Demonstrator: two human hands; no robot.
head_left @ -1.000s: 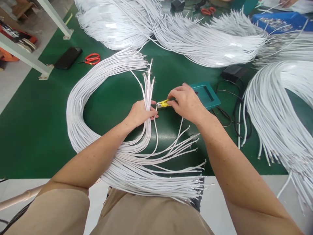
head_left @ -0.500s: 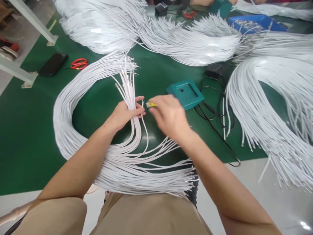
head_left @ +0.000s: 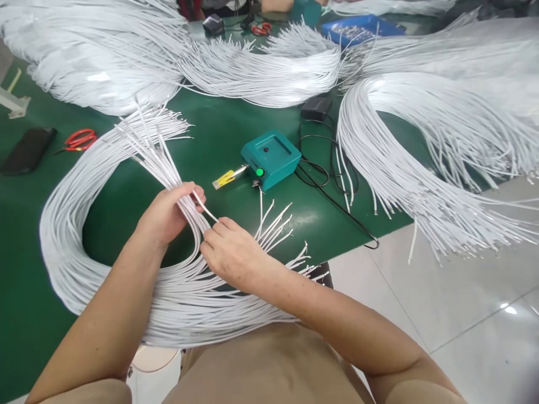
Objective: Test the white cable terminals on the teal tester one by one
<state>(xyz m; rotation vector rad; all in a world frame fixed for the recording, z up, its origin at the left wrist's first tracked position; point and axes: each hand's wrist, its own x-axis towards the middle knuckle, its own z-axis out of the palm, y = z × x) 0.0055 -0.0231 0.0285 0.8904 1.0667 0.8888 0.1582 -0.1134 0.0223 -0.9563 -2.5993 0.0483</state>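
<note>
Both hands [head_left: 202, 233] on white cables [head_left: 105, 235]

No lettering, label, brand, number or sign can be read anywhere in this view. The teal box [head_left: 272, 157] on the green table [head_left: 25, 314] shows only a plain green button [head_left: 260, 172] and a dark dot on its top, neither marked with a word. The yellow plug [head_left: 224, 179] beside it bears no legible print, and the blue tray [head_left: 357, 28] at the far edge, the red scissors [head_left: 81, 138] and the dark phone [head_left: 26, 150] are likewise without readable marks.
</note>
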